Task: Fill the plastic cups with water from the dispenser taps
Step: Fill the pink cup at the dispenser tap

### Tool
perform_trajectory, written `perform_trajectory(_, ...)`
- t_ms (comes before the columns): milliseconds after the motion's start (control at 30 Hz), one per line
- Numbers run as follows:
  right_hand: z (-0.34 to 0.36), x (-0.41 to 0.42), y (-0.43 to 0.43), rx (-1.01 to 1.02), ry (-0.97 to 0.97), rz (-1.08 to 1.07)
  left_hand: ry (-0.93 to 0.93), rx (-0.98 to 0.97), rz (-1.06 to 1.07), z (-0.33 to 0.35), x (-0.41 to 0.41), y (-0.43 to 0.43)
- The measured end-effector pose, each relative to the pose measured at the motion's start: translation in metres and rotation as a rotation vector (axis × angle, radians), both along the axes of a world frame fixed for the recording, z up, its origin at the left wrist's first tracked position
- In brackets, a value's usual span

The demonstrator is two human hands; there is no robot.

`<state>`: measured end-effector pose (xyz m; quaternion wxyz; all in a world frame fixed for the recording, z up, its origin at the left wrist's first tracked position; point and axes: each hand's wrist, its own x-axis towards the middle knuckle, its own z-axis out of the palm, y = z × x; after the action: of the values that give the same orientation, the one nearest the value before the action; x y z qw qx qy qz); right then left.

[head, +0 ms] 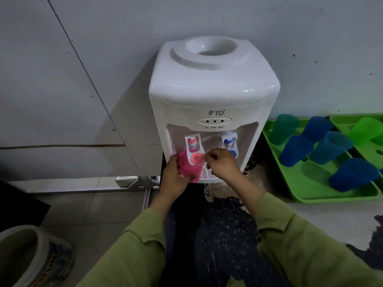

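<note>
- I find the pink cup [187,166] under the red tap [193,146], wrapped by my left hand [174,179]; thin, light plastic, likely crushable; hold mid-wall
- Right hand [222,163] curled, pinching at the tap lever

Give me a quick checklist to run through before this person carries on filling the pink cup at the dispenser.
1. Cup held: ok. The left hand wraps the pink cup.
2. Cup under the tap: ok. It sits beneath the red tap, behind its red lever.
3. Lever in reach: ok. The right hand has its fingers beside that lever; whether they press it, cannot tell.
4. Water flowing: cannot tell. No stream shows.
5. Fill level: cannot tell. The lever and hand hide the inside.
6. Bottle on the dispenser: not ok. Its top well is open, with no bottle.
</note>
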<state>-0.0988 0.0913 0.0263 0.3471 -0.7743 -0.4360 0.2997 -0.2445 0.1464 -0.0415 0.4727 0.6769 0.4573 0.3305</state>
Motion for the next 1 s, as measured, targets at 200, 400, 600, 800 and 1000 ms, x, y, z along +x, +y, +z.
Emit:
perform_trajectory(200,-0.008,-0.004,-0.004,0.071,0.012,-0.019,0.014,0.002,0.004,-0.004,-0.001,-0.006)
perform_trajectory(400,-0.017,0.022,-0.045,0.140,-0.056,-0.013,-0.016,0.003,0.038,-0.010,-0.001,-0.024)
perform_trajectory(600,-0.025,0.076,-0.095,0.078,-0.337,-0.007,-0.032,0.017,0.099,-0.011,0.011,-0.051)
perform_trajectory(800,-0.046,0.150,-0.156,-0.023,-0.533,-0.031,-0.016,0.018,0.109,-0.011,0.049,-0.091)
perform_trajectory(1000,-0.064,0.213,-0.211,-0.169,-0.615,0.006,-0.066,-0.002,0.083,0.006,0.115,-0.128)
